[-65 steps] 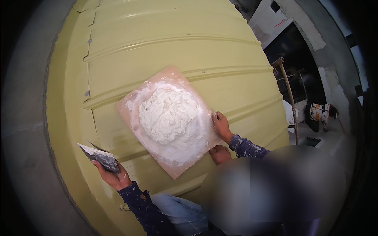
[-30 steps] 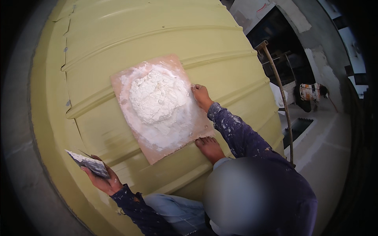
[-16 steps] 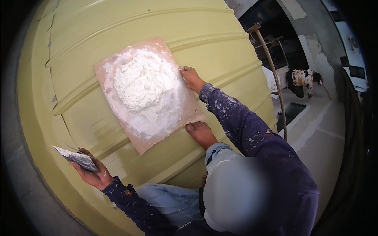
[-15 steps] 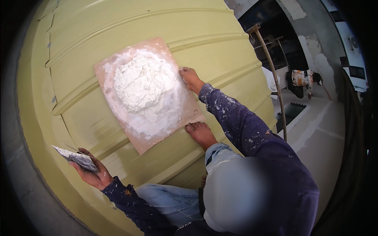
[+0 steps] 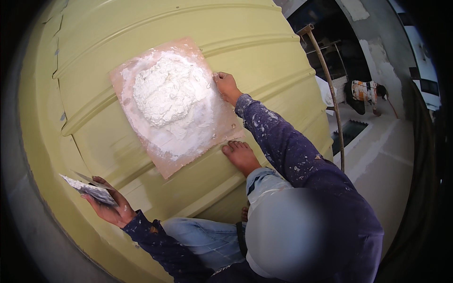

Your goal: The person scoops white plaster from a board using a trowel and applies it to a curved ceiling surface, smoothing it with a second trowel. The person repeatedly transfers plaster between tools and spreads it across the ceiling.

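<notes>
A thin pinkish-brown board (image 5: 166, 166) lies on the yellow ribbed surface, with a thick mound of white plaster paste (image 5: 167, 89) heaped on it and smeared paste around the mound. My right hand (image 5: 227, 88) pinches the board's right edge, fingers closed. At the lower left, my left hand (image 5: 113, 206) grips flat putty knives (image 5: 94, 191), held clear of the board. White paste coats the edge of one blade; a second thin blade shows behind it. Their handles are mostly hidden by my fingers. My bare foot (image 5: 241, 158) rests just beside the board's near right corner.
Raised ribs cross the yellow surface (image 5: 245, 28). Beyond its right edge, a long pole (image 5: 328, 80) leans upright. Lower down at the far right, another person (image 5: 364, 92) bends over the floor near a patched grey wall. A dark grate-like opening (image 5: 350, 134) lies in that floor.
The board has slid slightly away and to the left, off my toes, with my right hand on its edge. In my left hand, the second blade has come further into sight.
</notes>
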`<state>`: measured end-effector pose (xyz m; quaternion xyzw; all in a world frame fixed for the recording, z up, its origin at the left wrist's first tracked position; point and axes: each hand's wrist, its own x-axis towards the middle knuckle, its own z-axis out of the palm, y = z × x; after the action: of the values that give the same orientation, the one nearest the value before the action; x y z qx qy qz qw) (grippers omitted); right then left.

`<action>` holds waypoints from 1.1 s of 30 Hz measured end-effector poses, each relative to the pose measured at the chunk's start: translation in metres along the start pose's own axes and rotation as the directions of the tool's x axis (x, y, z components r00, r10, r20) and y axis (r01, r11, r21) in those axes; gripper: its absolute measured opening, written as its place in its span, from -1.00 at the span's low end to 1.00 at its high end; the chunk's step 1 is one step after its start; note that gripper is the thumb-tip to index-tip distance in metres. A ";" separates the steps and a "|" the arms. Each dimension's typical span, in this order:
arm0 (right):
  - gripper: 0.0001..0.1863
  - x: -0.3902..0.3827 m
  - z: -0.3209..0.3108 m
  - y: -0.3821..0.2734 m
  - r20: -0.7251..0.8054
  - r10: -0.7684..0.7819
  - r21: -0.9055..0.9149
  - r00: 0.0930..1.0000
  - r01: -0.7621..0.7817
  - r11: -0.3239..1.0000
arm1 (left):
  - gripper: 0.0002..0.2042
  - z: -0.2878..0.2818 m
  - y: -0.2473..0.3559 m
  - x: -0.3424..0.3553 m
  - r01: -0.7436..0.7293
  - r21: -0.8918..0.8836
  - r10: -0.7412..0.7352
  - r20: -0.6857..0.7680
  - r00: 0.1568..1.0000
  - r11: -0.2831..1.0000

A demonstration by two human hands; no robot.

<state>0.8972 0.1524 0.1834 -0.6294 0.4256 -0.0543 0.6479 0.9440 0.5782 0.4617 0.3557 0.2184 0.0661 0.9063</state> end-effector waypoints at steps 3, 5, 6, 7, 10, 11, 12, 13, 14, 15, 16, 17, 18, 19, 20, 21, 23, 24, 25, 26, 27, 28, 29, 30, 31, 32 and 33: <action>-0.69 -0.001 -0.002 -0.007 -0.002 0.031 -0.042 1.000 -0.031 0.999 | -0.62 -0.003 0.004 0.000 -0.033 0.027 0.034 -0.016 0.999 0.999; -0.69 -0.003 -0.003 -0.019 0.009 0.033 -0.039 0.999 -0.033 0.999 | -0.62 -0.005 0.004 -0.001 -0.040 0.023 0.041 -0.028 0.999 0.999; -0.67 -0.006 -0.005 -0.027 0.011 0.026 -0.143 1.000 -0.024 0.989 | -0.62 -0.006 0.004 -0.003 -0.043 0.027 0.043 0.012 0.999 0.999; -0.67 -0.013 -0.005 -0.036 -0.033 -0.096 -0.318 0.995 0.080 0.945 | -0.62 -0.005 0.003 -0.005 -0.037 0.031 0.037 -0.001 0.999 0.999; -0.67 -0.046 -0.002 -0.073 0.006 -0.385 -0.560 0.923 0.322 0.764 | -0.63 -0.001 -0.004 -0.019 0.050 0.025 -0.053 0.126 0.991 0.998; -0.69 -0.066 0.001 -0.085 0.058 -0.422 -0.482 0.905 0.395 0.782 | -0.64 0.002 -0.009 -0.024 0.139 0.011 -0.139 0.140 0.980 0.990; -0.69 -0.092 0.006 -0.093 0.244 -0.305 -0.247 0.921 0.363 0.898 | -0.64 0.005 -0.020 -0.032 0.178 0.014 -0.177 0.163 0.971 0.984; -0.69 -0.120 0.012 -0.098 0.444 -0.214 -0.023 0.870 0.250 0.968 | -0.65 0.008 -0.032 -0.039 0.235 0.053 -0.239 0.080 0.968 0.970; -0.66 -0.146 0.019 -0.102 0.545 -0.183 0.092 0.818 0.158 0.983 | -0.64 0.012 -0.048 -0.044 0.247 0.090 -0.251 0.032 0.967 0.965; -0.62 -0.168 0.026 -0.102 0.642 -0.163 0.190 0.749 0.051 0.980 | -0.63 0.015 -0.063 -0.049 0.304 0.108 -0.308 0.021 0.951 0.946; -0.58 -0.187 0.033 -0.101 0.732 -0.157 0.268 0.662 -0.068 0.961 | -0.61 0.018 -0.075 -0.055 0.312 0.159 -0.328 0.087 0.941 0.937; -0.53 -0.200 0.038 -0.099 0.812 -0.164 0.323 0.560 -0.198 0.926 | -0.66 0.021 -0.085 -0.063 0.326 0.108 -0.341 0.196 0.919 0.939; -0.52 -0.209 0.043 -0.097 0.775 -0.218 0.380 0.593 -0.163 0.911 | -0.68 0.024 -0.094 -0.067 0.359 0.151 -0.382 0.168 0.909 0.921; -0.52 -0.216 0.048 -0.094 0.759 -0.217 0.394 0.614 -0.168 0.904 | -0.69 0.028 -0.102 -0.071 0.356 0.137 -0.376 0.170 0.911 0.924; -0.52 -0.219 0.050 -0.091 0.744 -0.188 0.396 0.641 -0.197 0.897 | -0.68 0.030 -0.107 -0.075 0.342 0.184 -0.369 0.141 0.919 0.922; -0.52 -0.219 0.052 -0.090 0.742 -0.119 0.376 0.660 -0.263 0.888 | -0.68 0.033 -0.111 -0.078 0.310 0.203 -0.346 0.179 0.921 0.929; -0.52 -0.217 0.052 -0.090 0.738 0.010 0.340 0.675 -0.385 0.858 | -0.68 0.037 -0.114 -0.081 0.326 0.210 -0.361 0.159 0.919 0.922; -0.52 -0.216 0.051 -0.091 0.736 0.064 0.329 0.674 -0.438 0.837 | -0.68 0.037 -0.116 -0.081 0.326 0.197 -0.358 0.157 0.920 0.925; -0.52 -0.215 0.049 -0.093 0.737 0.105 0.316 0.667 -0.479 0.819 | -0.67 0.037 -0.117 -0.081 0.320 0.214 -0.355 0.154 0.922 0.923; -0.52 -0.215 0.047 -0.095 0.734 0.144 0.309 0.664 -0.514 0.800 | -0.67 0.036 -0.118 -0.082 0.314 0.223 -0.349 0.144 0.926 0.923; -0.52 -0.216 0.045 -0.098 0.736 0.166 0.302 0.656 -0.538 0.787 | -0.67 0.035 -0.119 -0.081 0.319 0.234 -0.355 0.132 0.925 0.918; -0.51 -0.217 0.044 -0.100 0.732 0.184 0.301 0.656 -0.554 0.777 | -0.66 0.032 -0.120 -0.081 0.340 0.212 -0.374 0.148 0.916 0.916; -0.51 -0.217 0.043 -0.101 0.728 0.199 0.298 0.656 -0.564 0.771 | -0.66 0.030 -0.120 -0.081 0.338 0.226 -0.377 0.154 0.914 0.913; -0.51 -0.218 0.043 -0.102 0.726 0.209 0.297 0.656 -0.572 0.765 | -0.66 0.027 -0.121 -0.080 0.343 0.236 -0.385 0.162 0.909 0.909; -0.51 -0.218 0.044 -0.102 0.723 0.214 0.298 0.656 -0.577 0.761 | -0.65 0.026 -0.122 -0.080 0.349 0.246 -0.395 0.171 0.903 0.904; -0.51 -0.217 0.046 -0.102 0.721 0.215 0.301 0.659 -0.577 0.759 | -0.65 0.024 -0.123 -0.079 0.344 0.262 -0.395 0.179 0.901 0.902; -0.51 -0.216 0.047 -0.101 0.717 0.215 0.305 0.663 -0.576 0.759 | -0.65 0.023 -0.124 -0.079 0.339 0.278 -0.397 0.186 0.899 0.899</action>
<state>0.8369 0.2997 0.3676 -0.3011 0.2779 0.2028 0.8894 0.8788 0.4506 0.4210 0.4191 0.1781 -0.1775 0.8724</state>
